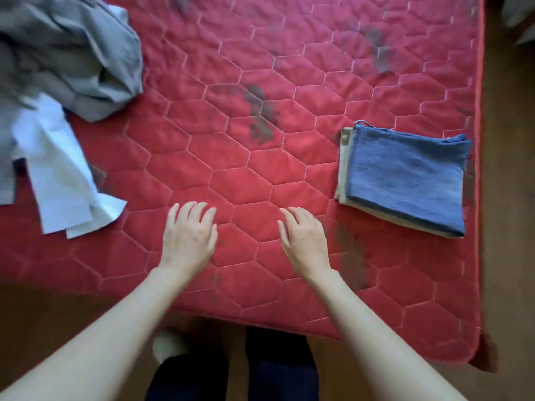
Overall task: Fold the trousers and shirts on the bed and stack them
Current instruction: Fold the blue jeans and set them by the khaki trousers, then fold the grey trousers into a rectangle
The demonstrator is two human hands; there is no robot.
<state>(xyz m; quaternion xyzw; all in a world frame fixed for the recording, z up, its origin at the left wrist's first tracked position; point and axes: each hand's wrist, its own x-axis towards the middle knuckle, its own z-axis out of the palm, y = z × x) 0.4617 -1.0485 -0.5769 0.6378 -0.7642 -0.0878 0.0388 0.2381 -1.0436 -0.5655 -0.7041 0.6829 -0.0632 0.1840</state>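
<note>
Red quilted mattress (260, 157) with a hexagon stitch pattern is filling most of the view, and it's showing some dark smudgy patches here and there. Both hands are hovering low over the near middle of it, palms down, holding nothing. The left hand (189, 235) is sitting with its fingers relaxed and slightly spread, tips pointing away from the person. The right hand (304, 237) is doing about the same, fingers loosely apart and a bit bent at the knuckles. I can't tell whether either one is actually touching the fabric or just floating above it.

Over on the right side, near the mattress edge, a folded stack is lying neat and flat: a blue folded garment (405, 175) is resting on top of a beige folded garment (344, 169), which is peeking out along the left and near edges.

Up in the far left corner, the unfolded stuff is sitting in a heap: a crumpled grey garment (69, 53) is bunched up, and a white shirt (63, 175) is trailing out from under it toward the near edge. Both piles are well apart from the hands.
</note>
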